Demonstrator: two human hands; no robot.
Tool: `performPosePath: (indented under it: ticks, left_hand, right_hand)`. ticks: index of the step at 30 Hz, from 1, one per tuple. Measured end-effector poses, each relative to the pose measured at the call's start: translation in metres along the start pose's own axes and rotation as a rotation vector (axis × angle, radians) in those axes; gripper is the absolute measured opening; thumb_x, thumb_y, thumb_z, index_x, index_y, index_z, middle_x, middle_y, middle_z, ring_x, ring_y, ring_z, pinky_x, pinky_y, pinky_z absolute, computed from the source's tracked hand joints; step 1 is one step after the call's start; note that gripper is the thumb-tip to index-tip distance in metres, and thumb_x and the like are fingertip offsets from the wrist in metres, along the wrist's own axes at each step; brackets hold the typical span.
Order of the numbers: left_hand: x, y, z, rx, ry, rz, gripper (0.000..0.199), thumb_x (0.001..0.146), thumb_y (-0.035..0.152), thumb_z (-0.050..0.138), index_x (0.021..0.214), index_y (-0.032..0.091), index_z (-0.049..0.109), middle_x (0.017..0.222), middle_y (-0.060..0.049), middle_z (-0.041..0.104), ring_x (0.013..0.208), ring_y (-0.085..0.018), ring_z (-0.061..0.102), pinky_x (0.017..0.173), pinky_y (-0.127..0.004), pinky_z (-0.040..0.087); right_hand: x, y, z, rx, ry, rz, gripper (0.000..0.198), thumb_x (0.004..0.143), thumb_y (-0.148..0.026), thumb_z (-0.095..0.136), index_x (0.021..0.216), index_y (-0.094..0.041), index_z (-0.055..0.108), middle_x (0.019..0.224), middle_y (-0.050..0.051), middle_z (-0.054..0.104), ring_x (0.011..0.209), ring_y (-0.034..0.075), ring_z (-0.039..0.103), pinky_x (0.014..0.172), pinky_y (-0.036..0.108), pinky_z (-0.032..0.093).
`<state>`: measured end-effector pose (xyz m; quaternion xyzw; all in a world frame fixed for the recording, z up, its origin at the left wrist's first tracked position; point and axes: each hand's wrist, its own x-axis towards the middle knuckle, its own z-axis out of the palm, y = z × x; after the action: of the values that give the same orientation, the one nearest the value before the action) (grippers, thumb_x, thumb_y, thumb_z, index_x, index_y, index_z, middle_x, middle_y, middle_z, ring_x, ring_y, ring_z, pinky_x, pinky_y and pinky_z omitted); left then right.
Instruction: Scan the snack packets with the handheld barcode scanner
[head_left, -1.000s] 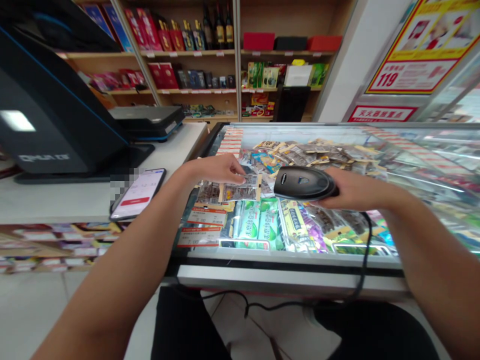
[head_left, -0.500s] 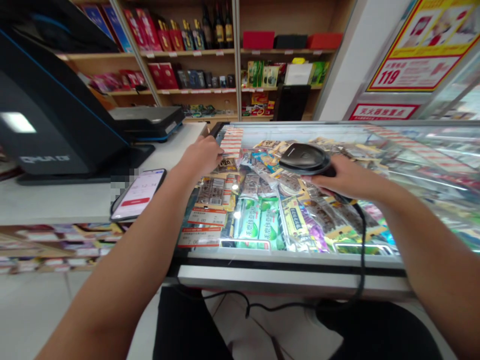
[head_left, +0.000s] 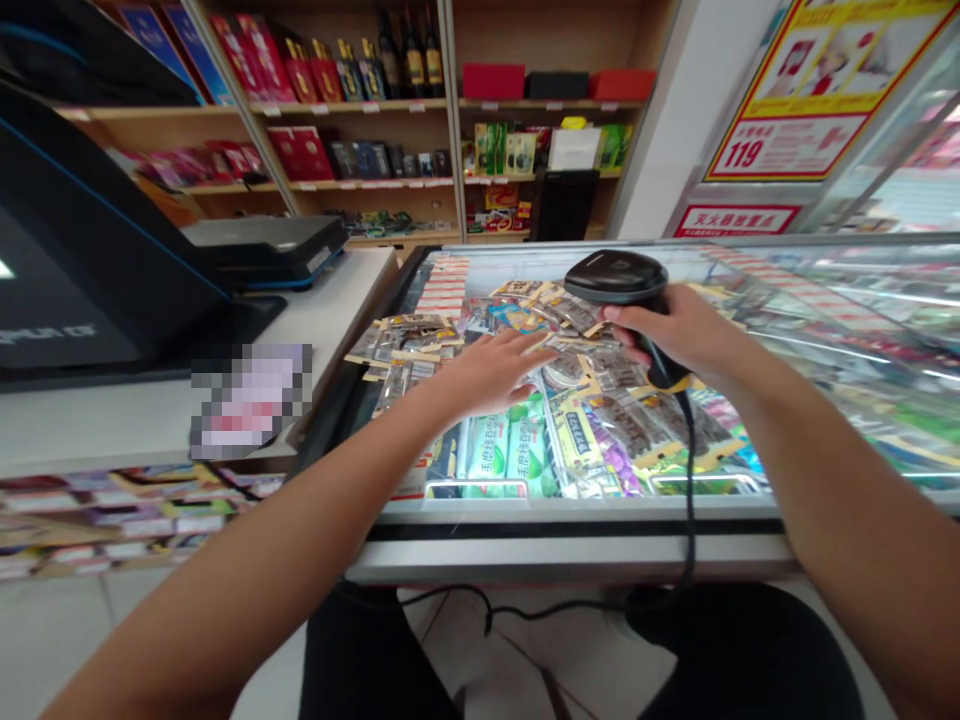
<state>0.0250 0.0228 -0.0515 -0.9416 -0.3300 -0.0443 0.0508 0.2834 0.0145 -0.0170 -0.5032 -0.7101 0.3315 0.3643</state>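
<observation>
My right hand point(head_left: 679, 335) grips a black barcode scanner point(head_left: 619, 272) by its handle, held up over the glass-topped case with its head facing left. A cable point(head_left: 690, 480) hangs from the handle. My left hand point(head_left: 499, 372) is stretched out flat with its fingers apart, over the middle of the case. Beneath and beyond it lie brown snack packets point(head_left: 577, 365) with tan edges. More packets of that sort point(head_left: 405, 340) lie piled to the left of that hand. Green-and-white packets point(head_left: 506, 450) show just below it. Whether its fingertips touch anything I cannot tell.
A dark terminal point(head_left: 97, 260) and a weighing scale point(head_left: 266, 245) stand on the white counter point(head_left: 135, 420) at left. A phone, blurred out point(head_left: 251, 400), is at its edge. Behind the case rise shelves point(head_left: 375, 185) of bottles and boxes. The cable loops below the case's front edge.
My left hand has come from the far left corner of the case to its middle, fingers now spread. Packets now cover the left side. The scanner has been raised, and the view has shifted.
</observation>
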Motion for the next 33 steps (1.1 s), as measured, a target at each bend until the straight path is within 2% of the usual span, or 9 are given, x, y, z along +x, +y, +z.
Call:
performPosePath:
  ticks: [3,7,9,11,17,22,26,29,33]
  left_hand:
    - [0.002,0.005,0.000,-0.027,-0.060,0.010,0.048,0.100,0.034,0.052,0.147,0.024,0.050,0.155,-0.011,0.051,0.136,-0.027,0.050,0.109,-0.041,0.043]
    - [-0.008,-0.003,-0.016,0.009,-0.076,-0.089,0.038,0.099,0.041,0.051,0.127,0.019,0.066,0.128,-0.015,0.068,0.115,-0.028,0.064,0.094,-0.037,0.050]
    - [-0.013,-0.007,-0.022,0.061,-0.091,-0.174,0.038,0.099,0.044,0.050,0.120,0.018,0.069,0.119,-0.015,0.070,0.106,-0.028,0.067,0.086,-0.037,0.051]
    - [-0.017,-0.010,-0.025,0.099,-0.093,-0.225,0.039,0.099,0.047,0.050,0.116,0.018,0.070,0.114,-0.013,0.070,0.102,-0.028,0.068,0.081,-0.035,0.051]
    - [-0.016,-0.008,-0.019,0.146,-0.072,-0.239,0.044,0.098,0.053,0.049,0.120,0.020,0.068,0.122,-0.013,0.067,0.105,-0.027,0.067,0.084,-0.035,0.050]
    - [-0.011,-0.006,-0.006,0.112,-0.024,-0.305,0.058,0.095,0.060,0.052,0.133,0.016,0.058,0.136,-0.017,0.059,0.119,-0.036,0.060,0.094,-0.045,0.049]
    - [-0.009,-0.006,-0.002,0.036,-0.019,-0.354,0.069,0.090,0.060,0.061,0.146,0.021,0.047,0.142,-0.017,0.054,0.124,-0.038,0.056,0.102,-0.053,0.045]
    - [-0.008,-0.007,-0.003,0.064,0.069,-0.344,0.071,0.086,0.052,0.071,0.149,0.030,0.047,0.146,-0.016,0.048,0.133,-0.040,0.046,0.106,-0.055,0.041]
    - [-0.010,-0.020,-0.011,0.097,0.190,-0.337,0.063,0.084,0.032,0.074,0.143,0.023,0.055,0.145,-0.017,0.048,0.134,-0.036,0.042,0.110,-0.051,0.038]
  right_hand:
    - [-0.002,-0.004,0.000,0.001,-0.036,0.039,0.040,0.084,-0.054,0.071,0.069,-0.020,0.056,0.054,0.001,0.055,0.043,0.012,0.047,0.042,0.029,0.035]
    - [-0.008,-0.010,-0.001,0.080,-0.259,0.191,0.042,0.085,-0.058,0.071,0.074,-0.019,0.059,0.058,0.004,0.061,0.044,0.012,0.050,0.040,0.027,0.038]
    - [-0.011,-0.012,0.001,0.141,-0.370,0.295,0.044,0.085,-0.061,0.069,0.080,-0.019,0.061,0.061,0.006,0.065,0.044,0.013,0.053,0.038,0.026,0.039]
    - [-0.013,-0.013,0.003,0.162,-0.423,0.356,0.045,0.085,-0.062,0.069,0.081,-0.018,0.060,0.061,0.007,0.065,0.044,0.013,0.054,0.038,0.025,0.041]
    - [-0.012,-0.011,0.005,0.193,-0.518,0.318,0.047,0.086,-0.062,0.068,0.074,-0.018,0.058,0.055,0.004,0.060,0.043,0.012,0.053,0.040,0.025,0.046]
    - [-0.012,-0.009,0.003,0.211,-0.510,0.338,0.046,0.086,-0.061,0.069,0.073,-0.018,0.060,0.055,0.005,0.060,0.044,0.013,0.054,0.042,0.025,0.047]
    - [-0.011,-0.009,0.004,0.227,-0.397,0.349,0.044,0.085,-0.060,0.071,0.079,-0.017,0.063,0.059,0.005,0.063,0.043,0.012,0.052,0.037,0.023,0.042]
    - [-0.009,-0.008,0.004,0.224,-0.321,0.341,0.044,0.085,-0.060,0.071,0.085,-0.017,0.065,0.062,0.005,0.064,0.043,0.011,0.053,0.036,0.022,0.041]
    - [-0.008,-0.006,0.004,0.223,-0.302,0.326,0.044,0.085,-0.061,0.069,0.088,-0.017,0.066,0.064,0.006,0.066,0.043,0.012,0.054,0.037,0.021,0.043]
